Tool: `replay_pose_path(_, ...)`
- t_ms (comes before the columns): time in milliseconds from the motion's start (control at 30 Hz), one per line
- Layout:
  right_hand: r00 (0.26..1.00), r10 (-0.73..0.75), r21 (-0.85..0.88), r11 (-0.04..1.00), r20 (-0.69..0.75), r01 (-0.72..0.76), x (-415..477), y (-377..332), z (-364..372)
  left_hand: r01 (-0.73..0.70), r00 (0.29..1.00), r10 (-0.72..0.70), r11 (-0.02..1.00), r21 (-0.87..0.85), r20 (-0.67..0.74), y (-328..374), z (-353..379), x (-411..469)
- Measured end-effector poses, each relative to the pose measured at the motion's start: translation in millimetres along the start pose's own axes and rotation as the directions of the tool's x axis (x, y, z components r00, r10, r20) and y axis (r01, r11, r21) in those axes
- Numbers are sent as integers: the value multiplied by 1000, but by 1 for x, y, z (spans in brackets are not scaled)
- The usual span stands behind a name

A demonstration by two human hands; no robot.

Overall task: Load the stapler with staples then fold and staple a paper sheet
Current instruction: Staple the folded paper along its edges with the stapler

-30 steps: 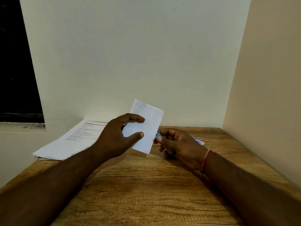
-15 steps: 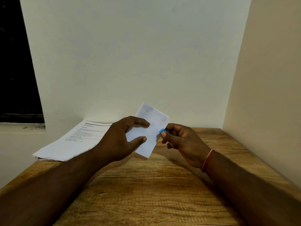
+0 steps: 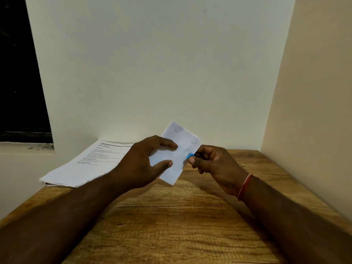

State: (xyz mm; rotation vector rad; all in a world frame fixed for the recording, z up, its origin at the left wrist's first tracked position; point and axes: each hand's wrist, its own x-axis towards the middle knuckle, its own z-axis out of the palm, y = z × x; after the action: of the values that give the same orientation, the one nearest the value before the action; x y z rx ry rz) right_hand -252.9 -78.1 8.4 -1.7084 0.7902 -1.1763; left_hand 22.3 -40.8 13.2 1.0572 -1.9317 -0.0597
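Note:
My left hand [image 3: 142,162] holds a folded white paper sheet [image 3: 181,147] above the wooden table, thumb and fingers curled round its left side. Two short staple marks show near the sheet's top edge. My right hand [image 3: 215,164] grips a small blue stapler [image 3: 190,155], only its blue tip visible, set against the sheet's right edge at about mid-height. The rest of the stapler is hidden inside my fist.
A stack of printed papers [image 3: 85,164] lies at the table's back left, overhanging the edge. The wooden table [image 3: 171,225] meets walls at the back and on the right. A dark window opening is at the far left.
My right hand has brought the stapler left and up onto the sheet's right edge. The sheet has tilted slightly and dropped a little, and two staple marks now show near its top.

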Motion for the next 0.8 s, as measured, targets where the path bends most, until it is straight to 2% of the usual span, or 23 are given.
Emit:
replay_pose_path(267, 1000, 11, -28, 1000, 9, -11, 0, 0, 0, -11, 1000, 11, 1000, -3, 6, 2, 1, 0)
replay_pose_path(800, 991, -11, -106, 994, -135, -4, 6, 5, 6, 40, 999, -40, 997, -67, -6, -1, 3, 0)
